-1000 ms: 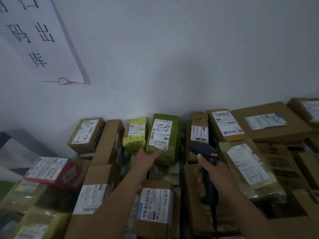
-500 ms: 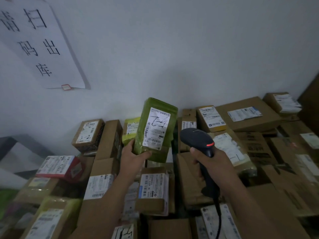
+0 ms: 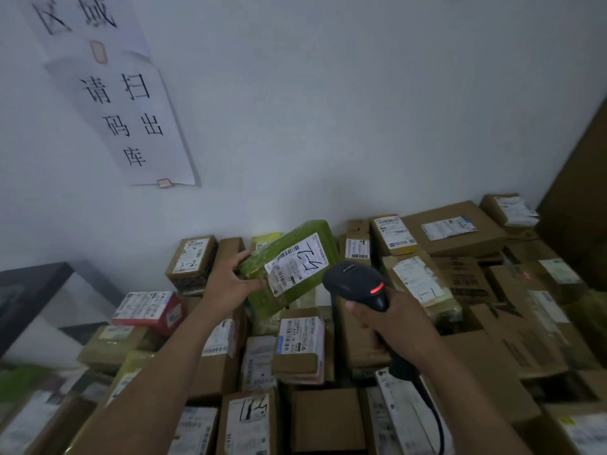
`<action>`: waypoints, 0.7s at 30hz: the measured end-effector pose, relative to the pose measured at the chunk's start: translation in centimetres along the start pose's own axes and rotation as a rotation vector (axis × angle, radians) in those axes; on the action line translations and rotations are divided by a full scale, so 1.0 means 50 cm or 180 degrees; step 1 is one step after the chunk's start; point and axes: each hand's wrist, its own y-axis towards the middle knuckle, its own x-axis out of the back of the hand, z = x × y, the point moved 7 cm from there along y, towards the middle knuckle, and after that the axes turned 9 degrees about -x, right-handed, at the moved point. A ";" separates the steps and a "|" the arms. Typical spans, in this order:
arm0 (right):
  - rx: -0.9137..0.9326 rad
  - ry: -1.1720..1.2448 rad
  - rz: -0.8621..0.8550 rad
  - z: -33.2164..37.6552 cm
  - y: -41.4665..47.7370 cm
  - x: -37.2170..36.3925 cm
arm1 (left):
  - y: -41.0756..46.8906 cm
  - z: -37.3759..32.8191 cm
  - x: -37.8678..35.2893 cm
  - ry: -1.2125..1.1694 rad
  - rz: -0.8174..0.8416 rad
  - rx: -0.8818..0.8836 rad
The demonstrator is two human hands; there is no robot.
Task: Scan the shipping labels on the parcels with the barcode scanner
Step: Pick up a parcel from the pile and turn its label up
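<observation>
A person's left hand [image 3: 230, 285] holds a green parcel [image 3: 285, 290] tilted above a crowded pile of cardboard parcels [image 3: 300, 343]. Its fingers [image 3: 242, 257] curl over the parcel's left edge, with the thumb on the front. The white shipping label [image 3: 297, 262] faces the camera. Just to the right, the right hand [image 3: 392, 323] grips a black barcode scanner [image 3: 356, 284], fingers wrapped round the handle. A red light glows on the scanner's head.

Wrap of green parcel [image 3: 274, 302]: glossy plastic film, crinkled, bright highlights. Its shipping label [image 3: 296, 262]: white paper, matt, marker ink on top. Head of barcode scanner [image 3: 354, 280]: black plastic, smooth, faint sheen. Rear large box [image 3: 486, 238]: brown cardboard, matt. The wall sign [image 3: 141, 126]: thin white paper, edge curling. The wall [image 3: 328, 110]: matt white.
</observation>
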 end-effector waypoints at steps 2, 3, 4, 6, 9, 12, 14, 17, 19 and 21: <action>0.0008 -0.0076 -0.0034 0.006 -0.011 0.004 | -0.007 -0.001 0.006 0.0037 0.0023 -0.0034; 0.0015 -0.0116 -0.0043 0.009 -0.017 0.005 | -0.010 0.001 0.008 0.0054 0.0028 -0.0048; 0.0017 -0.0152 -0.0041 0.011 -0.021 0.006 | -0.014 0.002 0.012 0.0053 0.0030 -0.0045; 0.0002 -0.0183 -0.0017 0.013 -0.030 0.006 | -0.021 0.001 0.017 0.0093 0.0030 -0.0050; -0.0021 -0.0183 0.0030 0.015 -0.041 0.005 | -0.028 -0.005 0.023 0.0122 0.0007 -0.0080; -0.0008 -0.0207 0.0062 0.022 -0.047 0.002 | -0.035 -0.011 0.027 0.0097 -0.0013 -0.0098; 0.0002 -0.0205 0.0076 0.026 -0.051 0.001 | -0.040 -0.013 0.029 0.0101 -0.0001 -0.0081; 0.0008 -0.0171 0.0107 0.031 -0.054 0.000 | -0.042 -0.012 0.032 0.0039 -0.0015 -0.0092; 0.0034 -0.0166 0.0117 0.034 -0.053 0.000 | -0.043 -0.018 0.032 0.0011 -0.0034 -0.0120; 0.0100 -0.0171 0.0090 0.041 -0.049 0.001 | -0.042 -0.023 0.027 -0.0049 -0.0059 -0.0127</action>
